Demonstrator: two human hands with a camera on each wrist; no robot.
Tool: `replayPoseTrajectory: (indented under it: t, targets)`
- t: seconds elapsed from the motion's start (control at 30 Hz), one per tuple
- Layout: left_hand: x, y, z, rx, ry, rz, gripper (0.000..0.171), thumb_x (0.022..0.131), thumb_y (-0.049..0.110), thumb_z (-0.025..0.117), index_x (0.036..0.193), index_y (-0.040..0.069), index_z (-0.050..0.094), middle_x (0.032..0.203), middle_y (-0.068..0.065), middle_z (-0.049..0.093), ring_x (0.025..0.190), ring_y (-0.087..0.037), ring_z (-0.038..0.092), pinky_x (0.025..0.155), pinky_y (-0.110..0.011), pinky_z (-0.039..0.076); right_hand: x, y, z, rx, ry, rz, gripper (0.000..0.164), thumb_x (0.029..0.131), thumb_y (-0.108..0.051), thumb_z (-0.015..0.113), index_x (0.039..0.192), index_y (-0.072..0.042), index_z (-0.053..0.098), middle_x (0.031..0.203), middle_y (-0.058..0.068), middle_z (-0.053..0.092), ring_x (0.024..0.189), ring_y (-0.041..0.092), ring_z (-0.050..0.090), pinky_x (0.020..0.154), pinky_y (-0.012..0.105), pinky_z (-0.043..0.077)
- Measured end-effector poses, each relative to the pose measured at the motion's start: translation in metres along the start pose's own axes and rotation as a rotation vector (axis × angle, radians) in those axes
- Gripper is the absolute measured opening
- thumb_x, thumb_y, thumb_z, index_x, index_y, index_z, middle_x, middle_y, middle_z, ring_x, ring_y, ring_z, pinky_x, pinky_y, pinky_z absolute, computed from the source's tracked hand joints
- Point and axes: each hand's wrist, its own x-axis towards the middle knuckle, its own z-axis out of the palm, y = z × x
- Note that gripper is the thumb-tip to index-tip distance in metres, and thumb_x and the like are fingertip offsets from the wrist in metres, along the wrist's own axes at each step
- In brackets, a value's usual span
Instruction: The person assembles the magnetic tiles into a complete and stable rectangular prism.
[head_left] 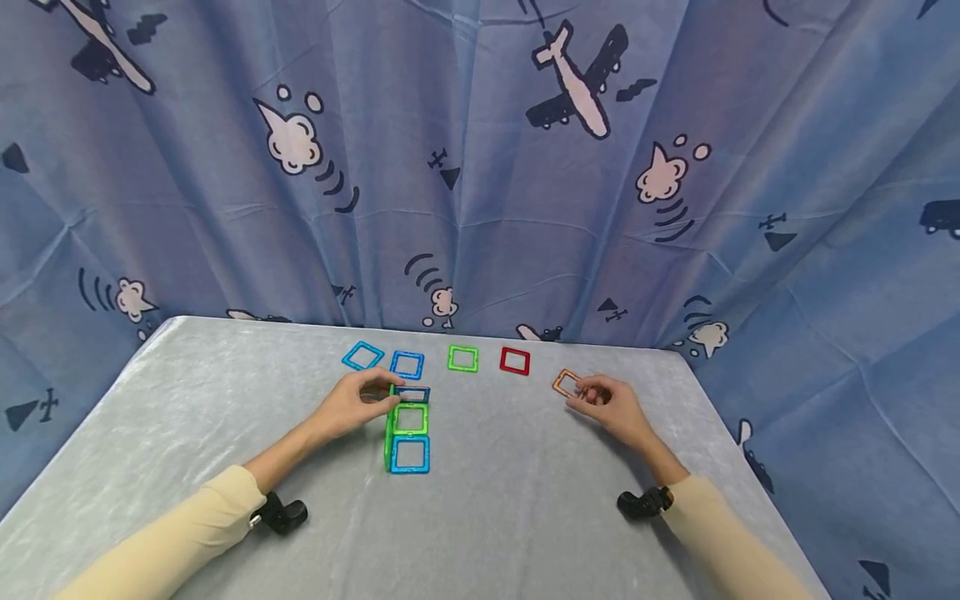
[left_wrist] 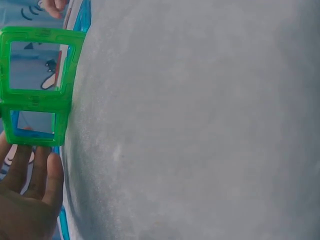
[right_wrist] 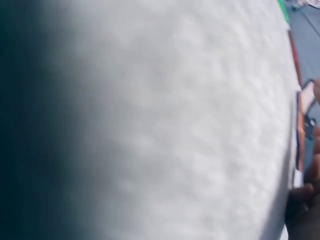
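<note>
Two green magnetic tiles stand on edge as a low wall, plain in the left wrist view. Along the wall lie a light blue tile and a green tile, with a dark blue tile at the far end. My left hand grips the wall's far end, thumb and fingers round the corner beside the dark blue tile. Over to the right, my right hand pinches the near corner of an orange tile. That tile is seen nearly edge-on in the right wrist view.
Along the table's back edge lie a tilted light blue tile, a blue tile, a green tile and a red tile. A blue curtain hangs right behind the grey-covered table.
</note>
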Motion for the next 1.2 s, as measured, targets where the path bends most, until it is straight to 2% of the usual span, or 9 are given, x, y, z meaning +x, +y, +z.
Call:
replayPoseTrajectory:
  t: [0.2,0.53,0.77,1.2]
  targets:
    - [0.001,-0.001,0.001,0.017,-0.003,0.013,0.027,0.097,0.006,0.070,0.121,-0.004,0.067,0.118,-0.015,0.068,0.104,-0.029,0.065,0.093,-0.040,0.053,0.001,0.002,0.006,-0.025,0.033,0.059,0.028,0.081,-0.006,0.088,0.100,0.008,0.073,0.077,0.011,0.060,0.065,0.009,0.046,0.056,0.017,0.037]
    - [0.000,-0.001,0.000,0.016,-0.007,-0.005,0.026,0.097,0.007,0.070,0.121,-0.003,0.068,0.118,-0.018,0.067,0.105,-0.030,0.065,0.093,-0.041,0.053,0.002,-0.001,0.009,-0.114,0.011,0.129,0.018,0.083,-0.005,0.085,0.095,0.004,0.075,0.076,0.004,0.058,0.069,0.011,0.049,0.060,0.020,0.039]
    - [0.001,0.000,-0.001,0.021,-0.012,-0.003,0.026,0.097,0.007,0.070,0.121,-0.002,0.068,0.118,-0.019,0.067,0.104,-0.030,0.065,0.093,-0.041,0.053,0.004,-0.006,0.012,-0.154,0.010,0.111,0.009,0.085,-0.003,0.083,0.085,0.002,0.075,0.072,0.002,0.057,0.067,0.014,0.049,0.058,0.022,0.039]
    - [-0.001,0.001,-0.001,0.016,-0.014,0.011,0.027,0.098,0.008,0.070,0.122,-0.004,0.067,0.118,-0.017,0.068,0.105,-0.031,0.065,0.094,-0.044,0.053,0.002,-0.004,0.008,-0.169,0.043,0.065,0.007,0.086,-0.001,0.081,0.084,0.002,0.074,0.070,-0.001,0.056,0.064,0.010,0.048,0.056,0.021,0.038]
